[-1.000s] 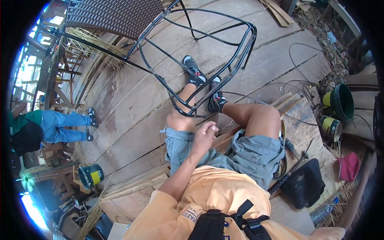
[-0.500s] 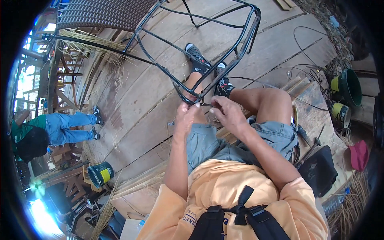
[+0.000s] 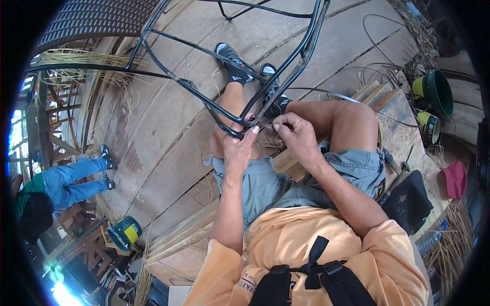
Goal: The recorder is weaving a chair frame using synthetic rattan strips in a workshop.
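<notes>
While both hands met at the black metal chair frame (image 3: pixel 229 76), the left hand (image 3: pixel 239 148) gripped its lower bar and the right hand (image 3: pixel 296 133) pinched a thin strand (image 3: pixel 265 124) beside it. Bare plank floor (image 3: pixel 168 148) lay open left of the frame. Earlier, the hands sat lower, off the bar.

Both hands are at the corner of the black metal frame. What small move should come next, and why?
Probably draw the thin strip snug against the black metal frame. The left hand grips the frame's bent corner above the knees, and the right hand pinches the strip beside it, so the strip seems ready to be tightened there.
</notes>
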Available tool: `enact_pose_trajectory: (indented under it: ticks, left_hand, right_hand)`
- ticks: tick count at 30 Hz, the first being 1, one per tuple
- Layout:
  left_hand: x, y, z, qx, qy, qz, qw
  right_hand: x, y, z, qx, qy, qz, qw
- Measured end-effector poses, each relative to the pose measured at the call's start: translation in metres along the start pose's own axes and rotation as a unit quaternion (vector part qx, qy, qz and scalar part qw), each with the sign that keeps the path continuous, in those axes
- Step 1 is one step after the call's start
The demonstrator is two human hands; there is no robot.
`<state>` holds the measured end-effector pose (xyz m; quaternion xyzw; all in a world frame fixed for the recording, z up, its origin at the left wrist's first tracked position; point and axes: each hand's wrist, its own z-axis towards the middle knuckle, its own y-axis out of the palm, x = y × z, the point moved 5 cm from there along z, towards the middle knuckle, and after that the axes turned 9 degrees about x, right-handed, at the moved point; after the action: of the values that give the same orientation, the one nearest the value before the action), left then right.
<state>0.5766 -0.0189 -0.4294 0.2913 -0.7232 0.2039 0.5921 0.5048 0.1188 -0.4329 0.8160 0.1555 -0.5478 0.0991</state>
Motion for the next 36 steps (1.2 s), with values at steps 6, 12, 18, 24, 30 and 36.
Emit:
enact_pose_trajectory:
  ticks: [6,12,18,24,30,36]
  left_hand:
    - [0.002,-0.003,0.004,-0.044,-0.001,0.094,0.995]
    - [0.004,-0.005,0.008,-0.08,0.028,0.08,0.993]
    - [-0.002,-0.002,0.009,-0.064,-0.005,0.099,0.993]
    - [-0.003,-0.004,0.008,-0.08,-0.008,0.084,0.993]
    - [-0.004,-0.011,0.006,-0.054,-0.015,0.099,0.994]
    - [0.003,-0.002,0.006,-0.029,-0.049,0.09,0.994]
  right_hand:
    - [-0.029,-0.015,0.004,0.044,-0.144,-0.087,0.985]
    - [-0.047,-0.032,0.022,0.124,-0.293,-0.193,0.928]
    - [-0.026,-0.031,0.061,0.058,-0.312,-0.435,0.842]
    - [0.042,0.019,0.053,-0.206,0.241,0.152,0.936]
    - [0.069,0.06,0.061,-0.136,0.355,0.16,0.911]
    - [0.122,0.084,0.074,-0.081,-0.051,-0.026,0.995]
